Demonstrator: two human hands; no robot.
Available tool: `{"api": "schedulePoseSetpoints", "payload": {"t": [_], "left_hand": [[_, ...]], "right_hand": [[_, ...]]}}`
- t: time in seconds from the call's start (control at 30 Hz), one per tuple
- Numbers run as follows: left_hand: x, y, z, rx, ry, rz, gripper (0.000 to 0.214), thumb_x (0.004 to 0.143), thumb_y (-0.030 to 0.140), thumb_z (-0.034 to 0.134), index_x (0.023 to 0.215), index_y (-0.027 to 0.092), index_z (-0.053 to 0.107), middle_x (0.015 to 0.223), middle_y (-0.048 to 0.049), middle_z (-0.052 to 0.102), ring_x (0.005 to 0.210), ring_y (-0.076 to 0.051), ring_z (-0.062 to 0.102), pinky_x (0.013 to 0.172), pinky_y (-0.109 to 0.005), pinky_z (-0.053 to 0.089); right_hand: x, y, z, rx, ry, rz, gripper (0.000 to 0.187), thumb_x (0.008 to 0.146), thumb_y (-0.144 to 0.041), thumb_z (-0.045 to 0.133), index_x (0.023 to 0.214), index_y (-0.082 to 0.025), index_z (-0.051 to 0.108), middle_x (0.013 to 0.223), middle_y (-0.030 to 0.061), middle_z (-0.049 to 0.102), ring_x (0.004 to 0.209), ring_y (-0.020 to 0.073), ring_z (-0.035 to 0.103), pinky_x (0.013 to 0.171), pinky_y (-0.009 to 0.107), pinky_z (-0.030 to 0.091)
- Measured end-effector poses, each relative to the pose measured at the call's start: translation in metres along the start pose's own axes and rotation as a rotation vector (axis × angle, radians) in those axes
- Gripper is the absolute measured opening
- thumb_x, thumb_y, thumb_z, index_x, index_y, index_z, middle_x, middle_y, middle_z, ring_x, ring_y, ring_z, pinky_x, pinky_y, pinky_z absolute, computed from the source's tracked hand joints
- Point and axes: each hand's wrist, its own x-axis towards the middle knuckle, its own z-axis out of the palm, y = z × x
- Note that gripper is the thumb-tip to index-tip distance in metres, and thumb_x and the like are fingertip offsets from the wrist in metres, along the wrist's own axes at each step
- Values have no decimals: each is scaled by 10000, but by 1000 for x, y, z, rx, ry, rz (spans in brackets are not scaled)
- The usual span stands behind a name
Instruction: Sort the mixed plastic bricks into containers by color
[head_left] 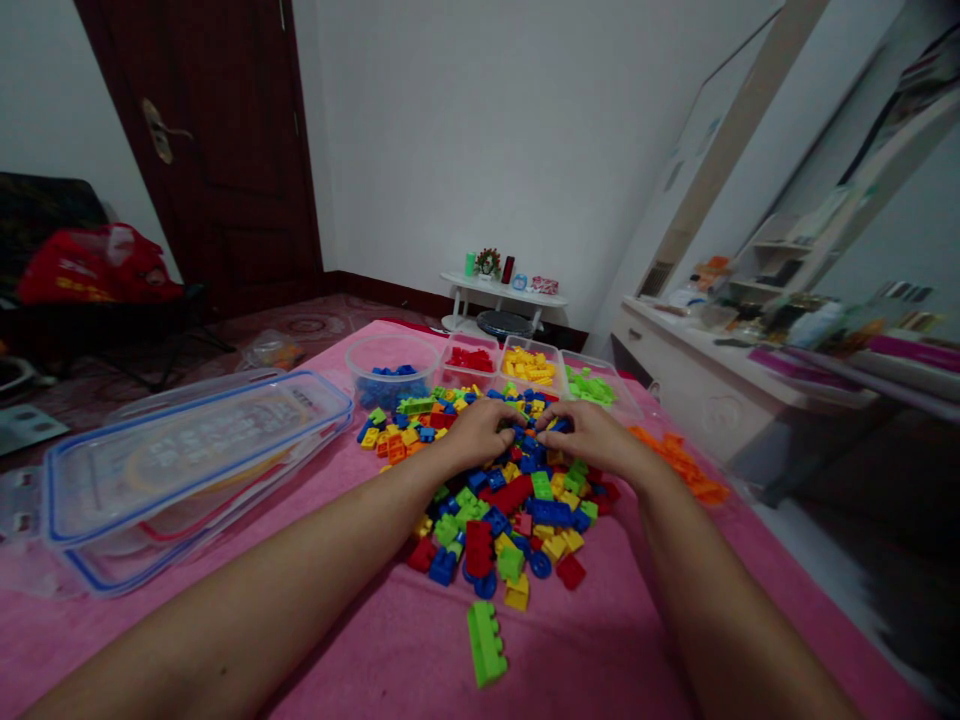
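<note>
A heap of coloured plastic building blocks [499, 500] lies on a pink cloth [420, 650]. Both my hands rest on the far part of the heap, fingertips almost meeting. My left hand [480, 432] is curled, its fingers pinched among blue blocks. My right hand [581, 435] is curled too, fingers pressed on a small blue block [541, 436]. What exactly each hand grips is too small to name. A single green block [486, 642] lies apart, nearest to me.
Behind the heap stand a round tub of blue blocks [391, 372] and trays of red [470, 358], yellow [529, 365] and green [592, 385] blocks. Orange blocks [679, 460] lie at the right edge. Stacked clear lids [187, 460] sit left. A white dresser [697, 370] stands right.
</note>
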Motion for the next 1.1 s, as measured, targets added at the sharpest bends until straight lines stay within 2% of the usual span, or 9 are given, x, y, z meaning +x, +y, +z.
{"api": "schedulePoseSetpoints", "payload": {"t": [0.13, 0.2, 0.33, 0.4, 0.5, 0.6, 0.67, 0.9, 1.1], "left_hand": [[2, 2, -1, -10, -4, -2, 210, 777, 221, 503, 772, 163, 704, 780, -29, 683, 767, -165, 581, 723, -258, 419], [2, 4, -3, -31, 14, -23, 264, 806, 273, 493, 656, 144, 668, 678, -23, 641, 676, -145, 553, 651, -244, 395], [5, 9, -9, -181, 88, -104, 316, 828, 321, 482, 631, 128, 636, 627, -5, 600, 621, -124, 521, 606, -232, 375], [8, 13, -12, -357, 114, -152, 303, 821, 349, 499, 682, 124, 648, 683, -12, 627, 678, -133, 551, 631, -228, 404], [12, 18, -18, -791, 141, -281, 281, 800, 378, 545, 805, 121, 658, 806, -46, 667, 773, -142, 598, 700, -235, 457], [15, 24, -26, -1200, 146, -488, 242, 782, 331, 592, 903, 128, 644, 847, -69, 673, 741, -121, 623, 707, -245, 491], [16, 26, -31, -1325, 131, -592, 197, 770, 266, 611, 912, 133, 640, 851, -71, 674, 697, -106, 626, 674, -234, 501], [15, 22, -44, -1357, 24, -650, 199, 780, 205, 597, 964, 149, 648, 958, -79, 671, 697, -100, 631, 606, -202, 502], [13, 26, -49, -1203, -86, -598, 226, 799, 224, 597, 1008, 146, 639, 968, -78, 649, 720, -95, 618, 613, -188, 489]], "right_hand": [[-4, 0, -3, -3, -131, -32, 200, 682, -204, 591, 842, -193, 711, 725, -7, 674, 640, 134, 580, 577, 217, 405], [-5, -4, -2, -23, -162, -50, 230, 665, -165, 592, 856, -202, 715, 720, -18, 674, 625, 124, 571, 576, 211, 401], [-5, -10, 6, -37, -201, -63, 249, 649, -169, 641, 882, -209, 720, 730, -22, 679, 612, 119, 568, 578, 208, 403], [-4, -11, 12, -24, -220, -69, 238, 639, -196, 676, 871, -221, 726, 753, -20, 688, 633, 125, 581, 584, 210, 409], [-2, -13, 16, 6, -244, -98, 226, 631, -202, 695, 850, -242, 733, 773, -27, 699, 658, 129, 597, 604, 209, 418], [-3, -17, 18, 11, -270, -124, 180, 643, -163, 667, 792, -238, 734, 736, -35, 697, 640, 121, 597, 602, 203, 418], [-3, -20, 19, -1, -275, -110, 168, 634, -158, 674, 774, -230, 733, 725, -33, 697, 634, 122, 597, 593, 201, 418], [-1, -22, 25, 31, -271, -79, 194, 606, -194, 724, 799, -213, 743, 779, -11, 720, 707, 150, 632, 633, 213, 448], [-3, -18, 7, 92, -202, -56, 108, 677, -206, 657, 752, -184, 731, 682, 2, 700, 615, 141, 608, 584, 228, 443]]}}
